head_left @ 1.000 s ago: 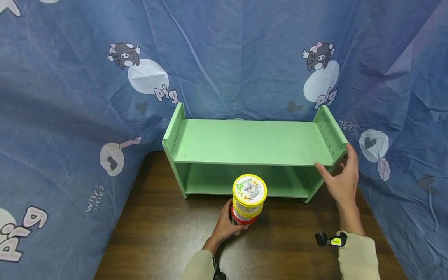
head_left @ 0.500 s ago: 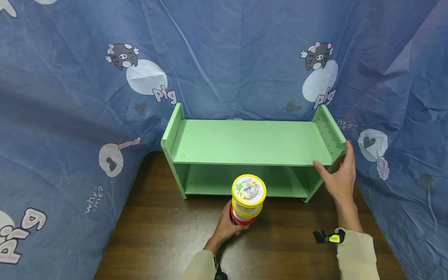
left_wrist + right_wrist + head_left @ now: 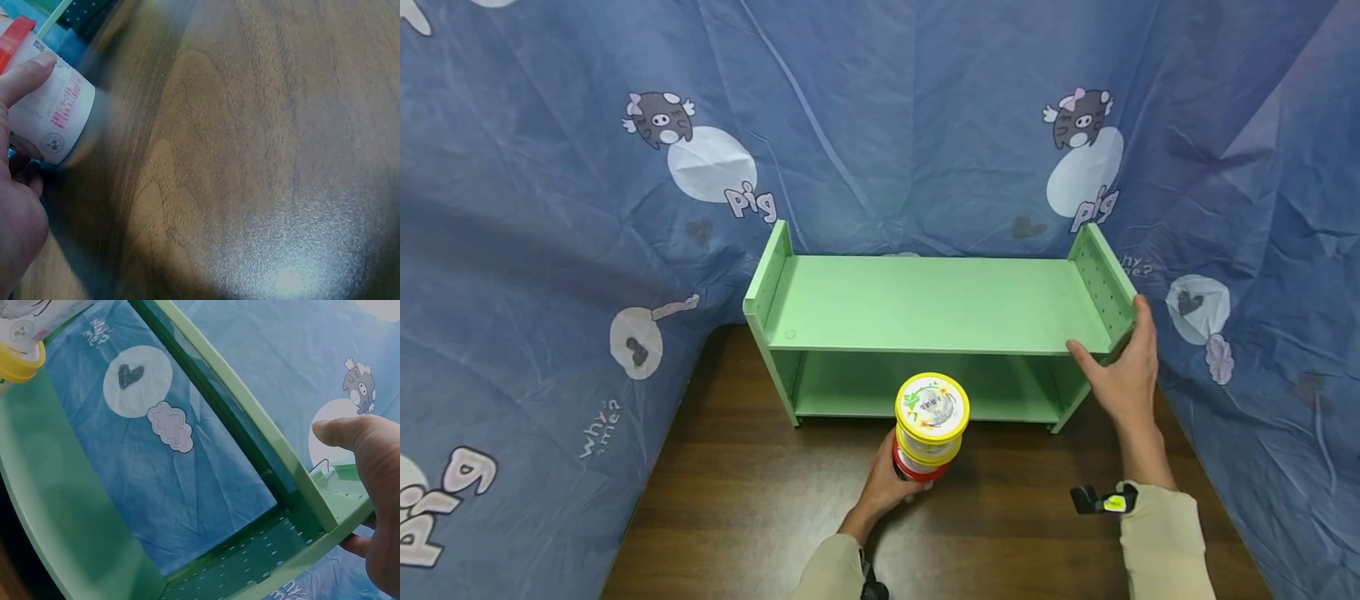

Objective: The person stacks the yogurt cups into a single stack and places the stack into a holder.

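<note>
Betw L fingers [image 3: 882, 457] & thumb [image 3: 28, 76]: red-lidded tub [image 3: 59, 106], yellow lid [image 3: 932, 406] above

On the blue cloth [image 3: 880, 125] we read "pig" three times in the head view, plus "why- me?" at left and, partly hidden, at right. We cannot make out the lettering on the yellow-rimmed lid [image 3: 932, 407] or red-rimmed white tub [image 3: 70, 115].
</note>
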Tool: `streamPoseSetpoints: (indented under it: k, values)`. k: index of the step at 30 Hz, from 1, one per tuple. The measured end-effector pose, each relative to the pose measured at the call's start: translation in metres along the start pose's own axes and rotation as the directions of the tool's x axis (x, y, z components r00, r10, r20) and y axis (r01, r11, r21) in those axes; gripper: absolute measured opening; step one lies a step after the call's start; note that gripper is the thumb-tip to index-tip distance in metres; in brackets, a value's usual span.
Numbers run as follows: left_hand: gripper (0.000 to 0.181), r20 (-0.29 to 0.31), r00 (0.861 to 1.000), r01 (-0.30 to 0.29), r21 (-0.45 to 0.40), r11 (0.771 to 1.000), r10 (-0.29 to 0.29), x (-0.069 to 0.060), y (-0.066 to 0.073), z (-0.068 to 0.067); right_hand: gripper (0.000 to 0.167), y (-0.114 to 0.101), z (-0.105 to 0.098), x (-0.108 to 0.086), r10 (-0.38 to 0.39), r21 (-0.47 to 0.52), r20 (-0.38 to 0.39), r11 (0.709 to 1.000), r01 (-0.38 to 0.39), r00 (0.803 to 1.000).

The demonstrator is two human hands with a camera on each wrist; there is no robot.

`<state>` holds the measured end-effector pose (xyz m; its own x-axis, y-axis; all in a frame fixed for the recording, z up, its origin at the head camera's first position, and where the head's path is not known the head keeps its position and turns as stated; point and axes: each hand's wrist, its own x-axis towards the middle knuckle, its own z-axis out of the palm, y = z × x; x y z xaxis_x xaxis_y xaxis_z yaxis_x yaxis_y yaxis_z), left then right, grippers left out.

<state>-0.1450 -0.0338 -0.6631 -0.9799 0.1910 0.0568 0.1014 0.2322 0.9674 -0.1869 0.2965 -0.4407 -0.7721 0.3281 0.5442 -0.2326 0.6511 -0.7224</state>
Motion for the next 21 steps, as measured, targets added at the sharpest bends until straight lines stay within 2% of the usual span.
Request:
streamPoseSetpoints:
  k: [21]
  values:
    - [0.104,-0.003,1.000,-0.003,-0.021,1.000,0.003,0.000,-0.002,0.001,0.104,0.011,0.012,-0.004,0.002,-0.031,-0.041,1.000,-0.003,0.999]
